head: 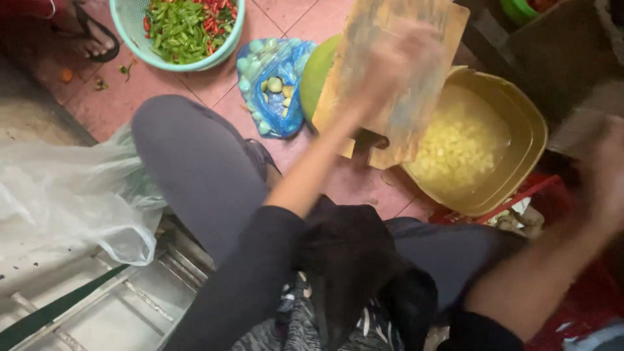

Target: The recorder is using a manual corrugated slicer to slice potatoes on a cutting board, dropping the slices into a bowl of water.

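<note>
My left hand (398,60) is blurred and lies against a worn wooden cutting board (364,84), which is tilted over the rim of a yellow basin (520,162). The hand seems to grip the board. The basin holds pale chopped pieces (458,146) in water. At the right edge my right hand (604,175) is a blur beside the basin, and I cannot make out whether it holds anything. Both forearms are bare below dark sleeves.
A blue plastic bag (273,84) of pale round pieces lies on the pink tiled floor. A teal basket (133,39) of green and red chillies stands at the top, by another person's sandalled foot (91,36). A clear plastic bag (71,188) lies left, above a metal grate (130,305).
</note>
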